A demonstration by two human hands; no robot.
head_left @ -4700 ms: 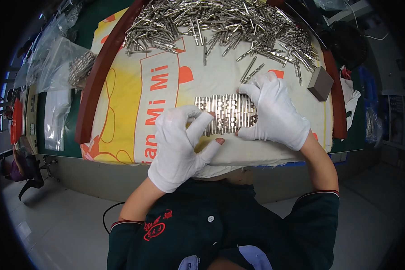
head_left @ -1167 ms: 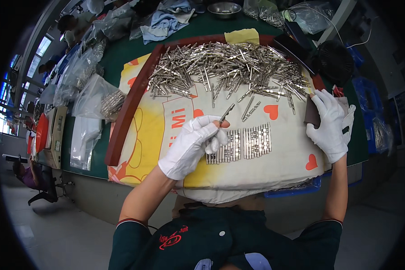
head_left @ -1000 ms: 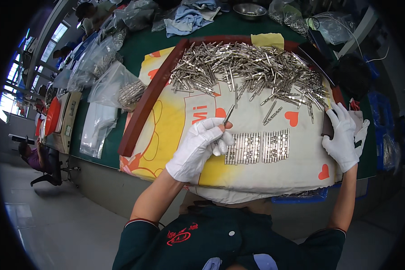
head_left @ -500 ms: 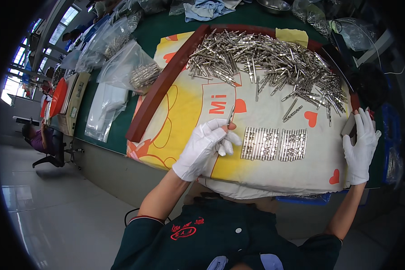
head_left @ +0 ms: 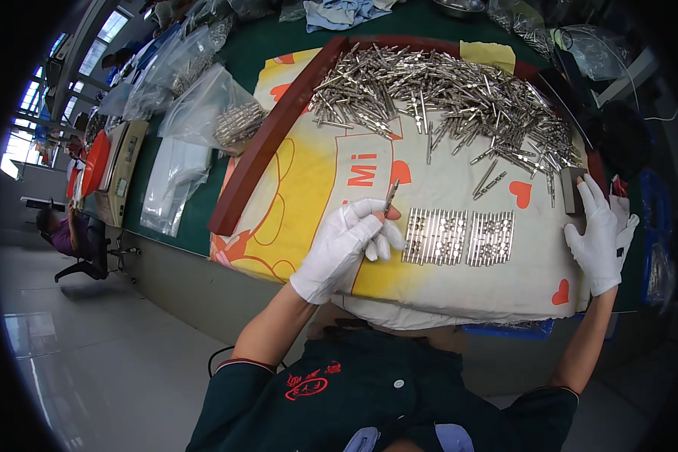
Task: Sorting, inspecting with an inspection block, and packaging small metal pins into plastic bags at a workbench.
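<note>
My left hand (head_left: 354,239), in a white glove with bare tips at thumb and forefinger, pinches one slim grooved metal bit (head_left: 392,194) that points up and away from me. To its right lie two neat rows of similar metal bits (head_left: 437,237), packed side by side on the cloth. My right hand (head_left: 599,245), also gloved, is at the right edge with its fingers stretched and thumb apart. Its fingertips touch or nearly touch a grey rectangular block (head_left: 572,190). A large loose heap of bits (head_left: 444,90) covers the far part of the cloth.
A dark red wooden rail (head_left: 279,143) borders the printed cloth (head_left: 309,196). Clear plastic bags (head_left: 211,113) holding bits lie left of it. A yellow cloth (head_left: 487,54) hangs over the far rail. A person (head_left: 68,230) sits at the far left.
The grey block now shows more fully and stands farther up and left. My right hand has shifted slightly left and nearer me. The bit in my left hand has tilted a little.
</note>
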